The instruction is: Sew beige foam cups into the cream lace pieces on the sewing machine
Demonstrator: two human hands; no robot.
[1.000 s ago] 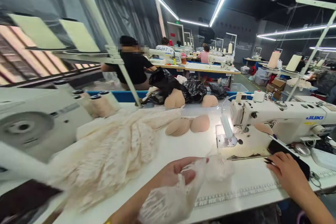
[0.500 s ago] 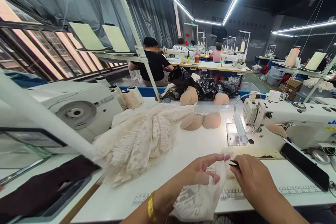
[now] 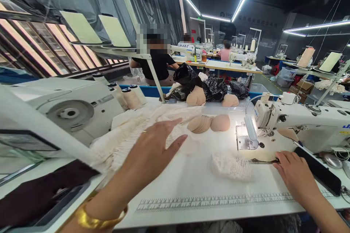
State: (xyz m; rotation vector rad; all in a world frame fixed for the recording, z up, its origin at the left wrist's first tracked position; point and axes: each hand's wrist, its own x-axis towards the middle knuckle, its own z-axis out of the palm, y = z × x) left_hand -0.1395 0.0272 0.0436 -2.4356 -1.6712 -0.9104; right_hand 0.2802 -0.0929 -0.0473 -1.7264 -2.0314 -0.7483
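My left hand [image 3: 153,149], with a gold bracelet at the wrist, is open, thumb and fingers apart. It reaches over the edge of a heap of cream lace pieces [image 3: 120,142] and holds nothing. My right hand [image 3: 295,174] rests at the front of the sewing machine bed beside a black phone [image 3: 319,171]. Its fingers are curled over small dark-tipped thread snips [image 3: 277,160], mostly hidden. Between my hands a small white lace piece [image 3: 232,166] lies on the table. Beige moulded bra cups [image 3: 201,123] lie stacked behind it.
A white sewing machine [image 3: 308,120] with a lit needle area stands at right. A printed ruler [image 3: 218,201] runs along the front edge. More cups [image 3: 196,96] and black plastic bags [image 3: 216,91] are at the back. Another machine [image 3: 68,111] and thread cones [image 3: 131,98] stand left.
The white lace piece has left my hands and lies on the table. My left hand has moved left to the lace heap and opened; my right has moved right with the snips.
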